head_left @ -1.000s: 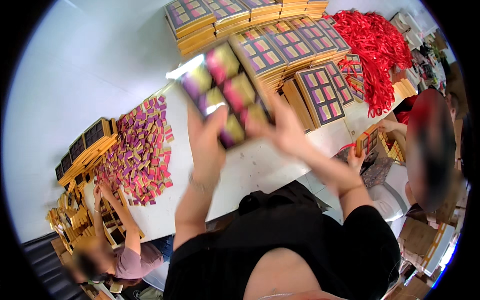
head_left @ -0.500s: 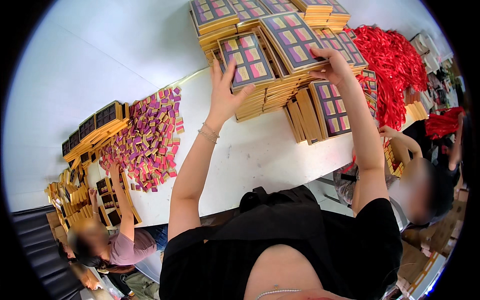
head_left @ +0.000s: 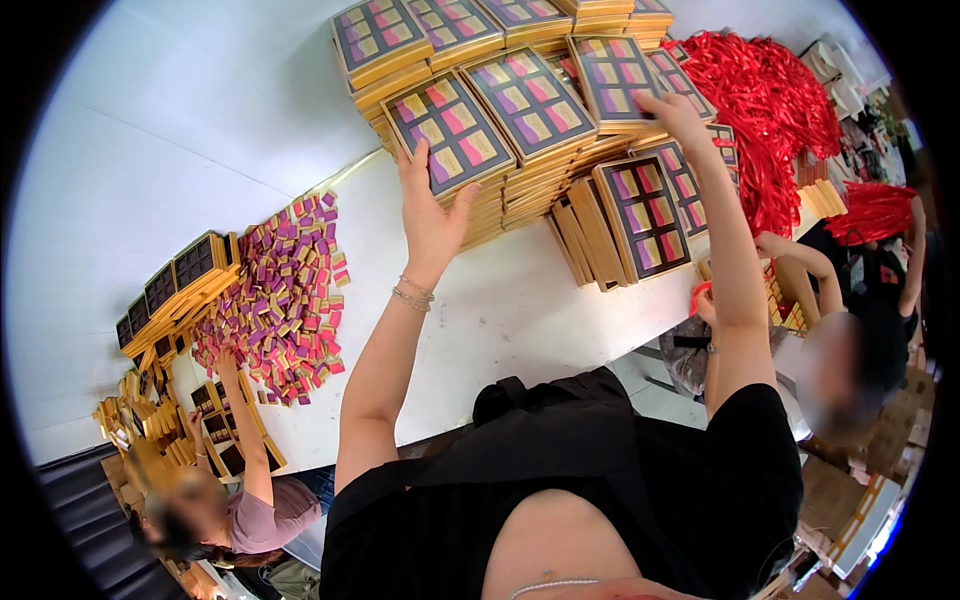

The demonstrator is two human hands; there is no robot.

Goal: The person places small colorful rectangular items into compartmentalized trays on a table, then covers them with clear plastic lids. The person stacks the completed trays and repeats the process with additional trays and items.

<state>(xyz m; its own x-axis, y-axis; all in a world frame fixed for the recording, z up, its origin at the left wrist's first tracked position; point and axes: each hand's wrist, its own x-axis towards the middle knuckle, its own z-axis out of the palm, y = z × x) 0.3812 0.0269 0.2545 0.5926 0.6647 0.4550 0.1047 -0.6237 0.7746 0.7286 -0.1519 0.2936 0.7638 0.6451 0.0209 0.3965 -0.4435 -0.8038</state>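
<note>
Flat, clear-topped boxes of pink and purple wrapped pieces are stacked on the white table ahead of me. My left hand is at the near left stack. Its fingers spread along the left side of the top box, with the thumb by the near edge. Another box lies on the middle stack, between my hands. Farther right, my right hand grips the near right corner of a third box; some fingertips are hidden beneath it. Below that hand, an upright box leans against several others.
Loose wrapped pieces cover the table's left part, beside dark empty trays. One person's arm reaches in there. A heap of red ribbons lies at the right; another person's arm is below it.
My right hand has let go of the middle box, which now rests on its stack, and holds the box to its right. My left hand stays by the left box. The whole view has shifted.
</note>
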